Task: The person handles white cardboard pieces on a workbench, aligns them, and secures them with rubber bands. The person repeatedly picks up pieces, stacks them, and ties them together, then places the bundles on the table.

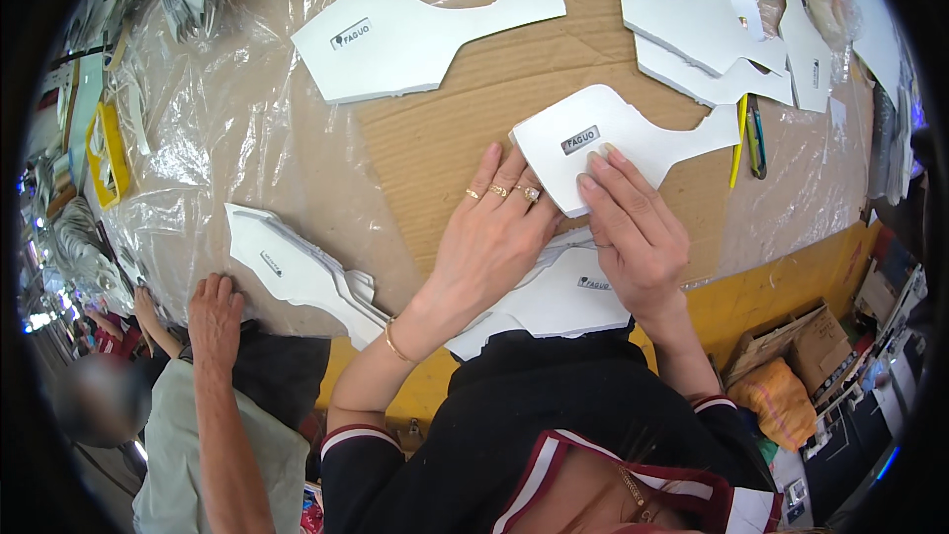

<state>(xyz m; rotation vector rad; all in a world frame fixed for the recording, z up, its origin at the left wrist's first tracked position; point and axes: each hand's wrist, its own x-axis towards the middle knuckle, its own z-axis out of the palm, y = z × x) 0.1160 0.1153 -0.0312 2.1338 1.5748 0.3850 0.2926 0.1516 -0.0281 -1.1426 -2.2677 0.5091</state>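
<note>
I get a brightly lit work area on my feed. Light seems to fall from above, leaving streaky white glare across the crumpled clear plastic sheeting (178, 153); the matte brown corrugated cardboard sheet (435, 138) gives back hardly any. Shadows look soft to me. The flat white panel with a narrow tail (647, 133) is pale yet crisp-edged, and the bare left hand (499, 227) and bare right hand (638, 227) read sharply. Small white lamps (40, 320) flare at my left rim. A co-worker's head (99, 400) is blurred out. Fisheye distortion curves the outer parts, and black vignetting takes my corners.
</note>
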